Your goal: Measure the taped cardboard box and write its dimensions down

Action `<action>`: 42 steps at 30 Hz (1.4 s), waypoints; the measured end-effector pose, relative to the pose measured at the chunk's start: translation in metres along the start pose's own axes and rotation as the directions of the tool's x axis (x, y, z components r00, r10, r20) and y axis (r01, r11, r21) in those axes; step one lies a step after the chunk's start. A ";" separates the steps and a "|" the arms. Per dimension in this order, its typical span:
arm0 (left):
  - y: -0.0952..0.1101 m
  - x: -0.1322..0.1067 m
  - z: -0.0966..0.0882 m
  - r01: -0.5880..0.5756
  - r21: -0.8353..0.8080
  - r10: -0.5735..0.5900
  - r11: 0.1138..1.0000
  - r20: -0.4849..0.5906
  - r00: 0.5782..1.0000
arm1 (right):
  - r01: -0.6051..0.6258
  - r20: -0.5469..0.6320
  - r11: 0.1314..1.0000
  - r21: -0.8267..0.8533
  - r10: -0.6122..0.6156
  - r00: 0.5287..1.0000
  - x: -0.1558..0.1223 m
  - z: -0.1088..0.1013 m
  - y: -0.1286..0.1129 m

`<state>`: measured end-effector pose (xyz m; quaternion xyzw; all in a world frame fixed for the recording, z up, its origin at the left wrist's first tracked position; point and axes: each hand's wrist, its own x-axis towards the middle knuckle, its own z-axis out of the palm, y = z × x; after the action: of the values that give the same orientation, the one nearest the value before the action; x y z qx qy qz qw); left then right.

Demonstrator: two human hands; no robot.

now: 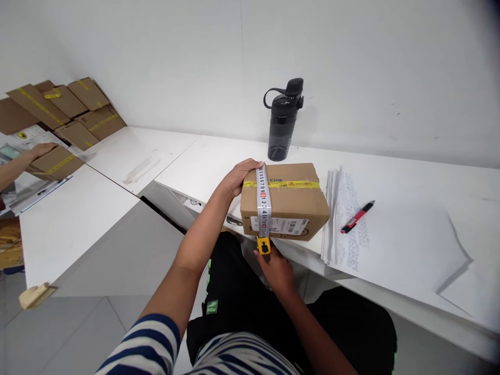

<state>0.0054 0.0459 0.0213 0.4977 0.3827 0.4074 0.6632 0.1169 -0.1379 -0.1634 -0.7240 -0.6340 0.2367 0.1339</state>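
- Across the box [300, 200], a measuring tape [263, 200] shows digits; left grip [239, 177] holds its end.
- Right grip [278, 268] clasps the yellow case [264, 246].
- White label [279, 225]: barcode [291, 227], unreadable print.

- The left arm [195, 245] is bare along the forearm and reaches forward and inward, bent a little at the elbow.
- The left wrist [226, 190] is nearly straight, in line with the forearm.
- The left hand [242, 174] is the farther one from the body, back upward, fingers stretched to the right; whether they pinch cannot be told.
- The right arm [312, 325] comes in from the lower right, forearm slanting forward and leftward.
- The right hand [279, 268] is nearer the body and lower, its fingers bent in a grip, some of them hidden.
- The two hands are apart.
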 end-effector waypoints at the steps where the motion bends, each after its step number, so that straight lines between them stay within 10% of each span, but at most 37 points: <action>1: 0.000 0.000 0.000 0.002 -0.001 -0.002 1.000 -0.005 1.000 | -0.001 -0.003 1.000 -0.002 0.001 1.000 0.002 0.000 0.000; 19: -0.001 -0.001 0.000 0.001 -0.011 -0.001 1.000 -0.014 1.000 | -0.013 0.012 1.000 0.009 0.012 1.000 0.008 0.003 -0.007; 33: -0.005 0.004 -0.003 -0.015 -0.002 0.015 1.000 0.000 1.000 | -0.001 0.074 0.998 -0.069 0.006 0.997 -0.052 -0.010 0.011; 42: -0.009 0.008 -0.007 -0.025 0.008 0.025 1.000 0.007 1.000 | 0.092 -0.127 0.996 -0.008 -0.092 0.988 -0.109 -0.018 0.043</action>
<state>0.0033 0.0541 0.0105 0.5065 0.3757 0.4125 0.6574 0.1537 -0.2502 -0.1503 -0.7078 -0.6570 0.1829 0.1839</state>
